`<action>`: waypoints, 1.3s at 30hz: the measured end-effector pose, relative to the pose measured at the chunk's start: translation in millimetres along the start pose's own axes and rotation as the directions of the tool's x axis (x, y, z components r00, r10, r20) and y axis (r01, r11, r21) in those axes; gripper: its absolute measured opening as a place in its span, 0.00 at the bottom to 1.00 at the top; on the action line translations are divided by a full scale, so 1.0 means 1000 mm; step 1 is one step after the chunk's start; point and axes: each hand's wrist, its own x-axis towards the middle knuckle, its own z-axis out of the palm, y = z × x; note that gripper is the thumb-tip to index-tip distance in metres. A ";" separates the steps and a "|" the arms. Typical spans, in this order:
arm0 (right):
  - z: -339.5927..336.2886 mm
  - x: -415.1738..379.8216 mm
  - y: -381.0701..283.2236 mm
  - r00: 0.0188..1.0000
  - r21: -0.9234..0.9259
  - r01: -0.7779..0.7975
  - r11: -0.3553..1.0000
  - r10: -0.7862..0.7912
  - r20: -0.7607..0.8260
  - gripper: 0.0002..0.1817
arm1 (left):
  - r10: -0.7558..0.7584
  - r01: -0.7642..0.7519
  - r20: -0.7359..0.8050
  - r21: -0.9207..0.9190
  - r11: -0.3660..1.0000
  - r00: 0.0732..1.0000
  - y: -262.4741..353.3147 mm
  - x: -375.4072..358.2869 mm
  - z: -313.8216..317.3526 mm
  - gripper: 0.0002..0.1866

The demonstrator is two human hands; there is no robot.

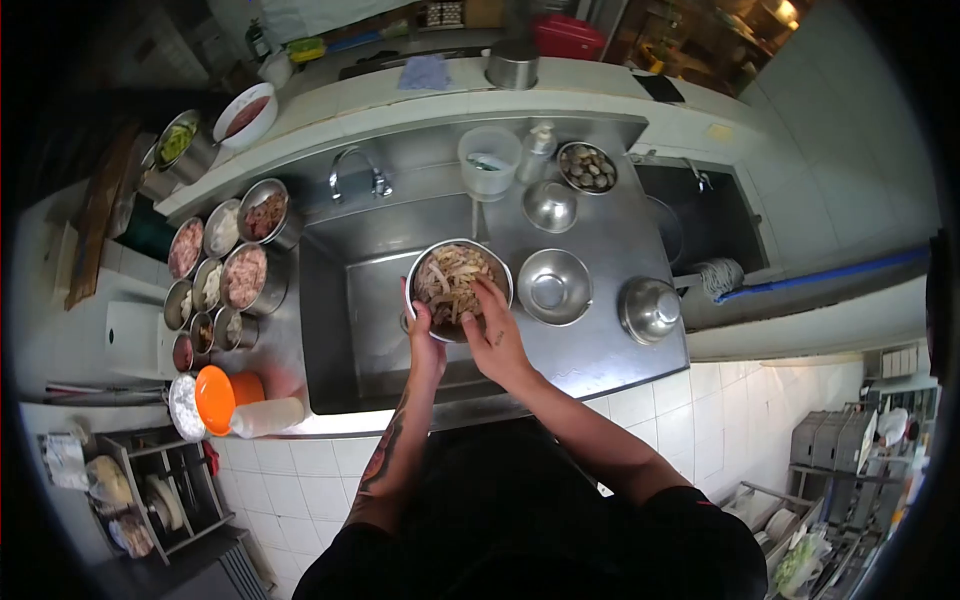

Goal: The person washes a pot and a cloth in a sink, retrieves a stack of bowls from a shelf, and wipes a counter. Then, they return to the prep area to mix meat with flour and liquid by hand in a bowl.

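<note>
A round metal bowl (509, 275) filled with cooked-looking meat strips (450, 275) is held over the right side of the sink. My left hand (427, 345) grips the bowl's near left side, its thumb up at the rim and its other fingers mostly hidden beneath. Over the near right part of the bowl lies my right hand (492, 330), fingers stretched onto the strips and thumb apart. Whether it pinches any strip cannot be made out. Just right of it, an empty metal bowl (556, 288) stands on the steel counter.
The sink basin (335, 330) has a faucet (358, 172) behind it. Several metal containers of raw meat (245, 277) crowd the left side. A plastic tub (489, 160), a pump bottle (538, 152) and a bowl of shellfish (588, 168) stand at the back; an upturned bowl (650, 310) sits right.
</note>
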 end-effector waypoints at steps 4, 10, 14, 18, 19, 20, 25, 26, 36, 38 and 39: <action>-0.004 0.031 0.054 0.847 0.378 -0.421 0.824 0.507 -0.163 0.34 | 0.046 -0.057 0.072 0.165 0.985 0.996 -0.015 0.002 0.041 0.41; -0.033 0.061 0.076 0.879 0.053 -0.224 0.973 0.226 -0.420 0.23 | -0.420 0.389 -0.015 0.407 0.826 0.908 -0.017 0.004 0.080 0.59; -0.059 0.074 0.081 0.988 0.002 -0.044 0.999 0.044 -0.151 0.17 | -0.297 0.092 0.257 0.594 0.799 0.920 -0.003 0.023 0.102 0.59; -0.081 0.088 0.081 0.976 -0.261 0.203 0.944 -0.172 0.135 0.16 | -0.173 -0.118 0.391 0.617 0.778 0.904 -0.014 0.059 0.104 0.57; -0.094 0.091 0.073 0.936 -0.321 0.308 0.896 -0.224 0.270 0.16 | -0.104 -0.199 0.406 0.636 0.745 0.908 -0.018 0.067 0.103 0.56; -0.106 0.095 0.067 0.877 -0.363 0.415 0.834 -0.260 0.405 0.15 | -0.034 -0.277 0.422 0.652 0.705 0.906 -0.021 0.074 0.103 0.54; -0.133 0.109 0.064 0.988 -0.505 0.028 0.863 0.054 0.147 0.17 | 0.126 -0.560 0.579 0.674 0.482 0.806 -0.029 0.091 0.123 0.51; -0.127 0.110 0.080 0.988 -0.509 0.024 0.860 0.058 0.145 0.17 | 0.160 -0.568 0.576 0.650 0.505 0.801 -0.031 0.092 0.128 0.50; -0.100 0.130 0.182 0.984 -0.303 -0.160 0.940 0.127 -0.126 0.34 | 0.191 -0.647 0.651 0.589 0.484 0.735 -0.067 0.097 0.140 0.48; -0.099 0.123 0.164 0.981 -0.361 -0.103 0.927 0.034 -0.192 0.31 | 0.182 -0.672 0.672 0.601 0.432 0.718 -0.068 0.098 0.141 0.47; -0.107 0.121 0.161 0.982 -0.360 -0.104 0.927 0.038 -0.185 0.31 | 0.174 -0.699 0.694 0.610 0.375 0.699 -0.067 0.097 0.141 0.47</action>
